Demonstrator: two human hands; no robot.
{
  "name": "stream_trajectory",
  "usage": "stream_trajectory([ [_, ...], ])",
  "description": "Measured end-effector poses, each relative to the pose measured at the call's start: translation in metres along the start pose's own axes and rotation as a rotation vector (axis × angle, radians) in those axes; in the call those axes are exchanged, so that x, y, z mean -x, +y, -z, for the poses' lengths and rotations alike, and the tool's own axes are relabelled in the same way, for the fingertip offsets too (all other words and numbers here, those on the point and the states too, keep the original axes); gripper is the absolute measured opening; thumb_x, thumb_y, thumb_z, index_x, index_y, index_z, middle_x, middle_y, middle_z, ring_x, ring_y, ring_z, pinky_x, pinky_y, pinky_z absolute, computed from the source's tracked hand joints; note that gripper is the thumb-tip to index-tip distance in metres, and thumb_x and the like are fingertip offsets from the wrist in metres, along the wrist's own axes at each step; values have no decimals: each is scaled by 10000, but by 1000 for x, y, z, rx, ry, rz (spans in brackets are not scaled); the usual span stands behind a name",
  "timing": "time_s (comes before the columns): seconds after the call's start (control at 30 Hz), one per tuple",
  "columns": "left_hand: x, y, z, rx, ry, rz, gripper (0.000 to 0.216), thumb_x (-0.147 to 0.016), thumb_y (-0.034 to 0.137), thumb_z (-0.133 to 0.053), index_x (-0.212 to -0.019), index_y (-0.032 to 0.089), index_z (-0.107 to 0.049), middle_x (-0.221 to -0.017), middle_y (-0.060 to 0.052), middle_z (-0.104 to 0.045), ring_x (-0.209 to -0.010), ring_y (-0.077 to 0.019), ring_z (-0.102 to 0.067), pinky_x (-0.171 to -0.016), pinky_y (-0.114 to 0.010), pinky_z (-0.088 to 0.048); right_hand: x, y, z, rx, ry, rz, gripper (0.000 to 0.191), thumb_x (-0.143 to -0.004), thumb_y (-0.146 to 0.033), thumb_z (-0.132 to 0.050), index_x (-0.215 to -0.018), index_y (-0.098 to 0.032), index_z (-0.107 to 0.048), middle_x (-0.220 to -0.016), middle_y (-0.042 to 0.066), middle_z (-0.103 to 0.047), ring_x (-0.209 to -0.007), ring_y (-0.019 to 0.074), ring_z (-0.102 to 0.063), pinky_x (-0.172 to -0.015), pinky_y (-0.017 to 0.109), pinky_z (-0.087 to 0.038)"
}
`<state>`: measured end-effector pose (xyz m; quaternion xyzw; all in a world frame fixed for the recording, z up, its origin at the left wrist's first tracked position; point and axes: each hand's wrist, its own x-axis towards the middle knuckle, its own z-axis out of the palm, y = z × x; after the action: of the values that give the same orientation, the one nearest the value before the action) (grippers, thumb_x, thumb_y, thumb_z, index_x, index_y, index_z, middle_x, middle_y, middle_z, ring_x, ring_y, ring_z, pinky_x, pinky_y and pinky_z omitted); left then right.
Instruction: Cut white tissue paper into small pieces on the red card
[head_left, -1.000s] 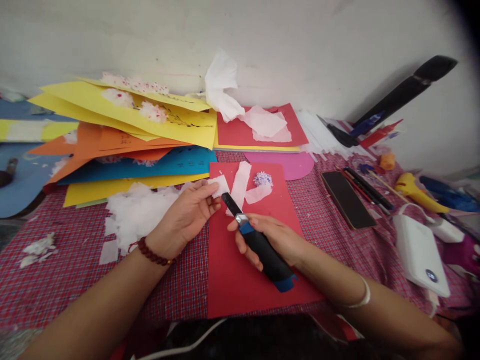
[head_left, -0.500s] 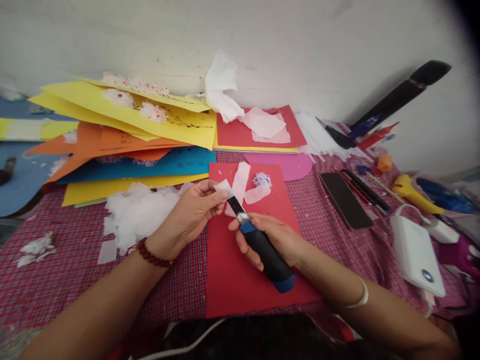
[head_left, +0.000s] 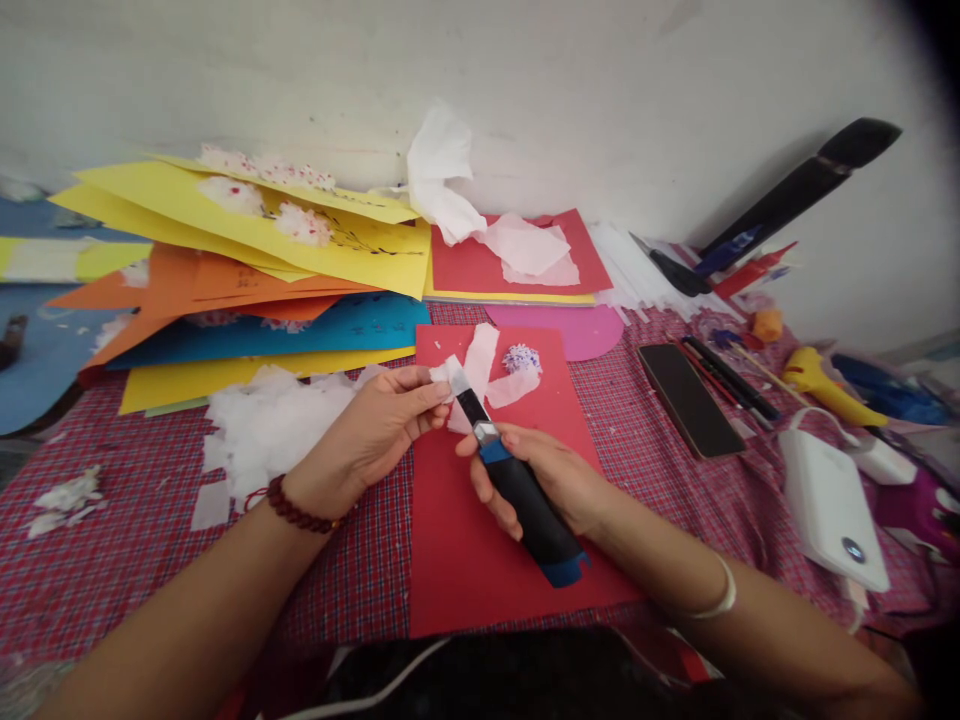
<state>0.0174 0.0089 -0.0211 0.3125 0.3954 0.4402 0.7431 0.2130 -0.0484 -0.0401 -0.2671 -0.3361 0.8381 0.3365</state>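
My left hand (head_left: 367,440) pinches a small piece of white tissue (head_left: 448,372) between thumb and fingers, just above a red card sheet (head_left: 480,530). My right hand (head_left: 551,480) grips a black and blue utility knife (head_left: 517,485); its blade tip touches the tissue piece. On the red sheet beyond the blade lie white tissue strips (head_left: 484,365) and a small white-and-purple tissue ball (head_left: 522,358).
A heap of white tissue scraps (head_left: 270,420) lies left of the red sheet. Yellow, orange and blue card sheets (head_left: 247,270) are stacked at the back left. A phone (head_left: 690,400), pens (head_left: 731,375), a white power bank (head_left: 829,510) and a yellow glue gun (head_left: 825,385) lie on the right.
My left hand has brought the tissue piece right, to the knife blade. The blade tip has risen slightly and meets the tissue. My right hand has hardly shifted.
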Motion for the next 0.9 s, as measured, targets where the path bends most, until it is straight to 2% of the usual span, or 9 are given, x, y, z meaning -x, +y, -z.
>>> stream_trajectory([
  [0.17,1,4,-3,28,46,-55,210,-650,130,-836,-713,144,-636,-624,41,-621,-543,-53,-572,-557,-162,-471,0,-1,-2,-6,25,27,368,-998,-441,-458,-1168,-146,-596,-794,23,-654,-474,92,-581,-421,205,-494],
  [0.3,1,5,-3,25,40,-59,240,-651,119,-833,-693,155,-599,-597,49,-609,-535,-57,-574,-558,-164,-473,0,-1,-3,-14,20,-15,384,-985,-452,-478,-1177,-140,-593,-780,23,-655,-472,96,-576,-406,206,-486],
  [0.6,0,1,1,-31,-19,18,195,-674,145,-833,-758,142,-658,-663,21,-642,-564,-62,-564,-542,-173,-463,1,-1,-3,-13,13,-24,383,-977,-458,-489,-1161,-138,-591,-775,16,-653,-473,90,-575,-406,200,-485],
  [0.9,-2,1,3,-23,-33,2,129,-690,162,-816,-712,108,-700,-633,5,-613,-577,-63,-548,-584,-181,-473,0,0,-3,-62,-30,-32,372,-964,-448,-489,-1146,-139,-587,-769,17,-657,-462,95,-567,-394,211,-467],
])
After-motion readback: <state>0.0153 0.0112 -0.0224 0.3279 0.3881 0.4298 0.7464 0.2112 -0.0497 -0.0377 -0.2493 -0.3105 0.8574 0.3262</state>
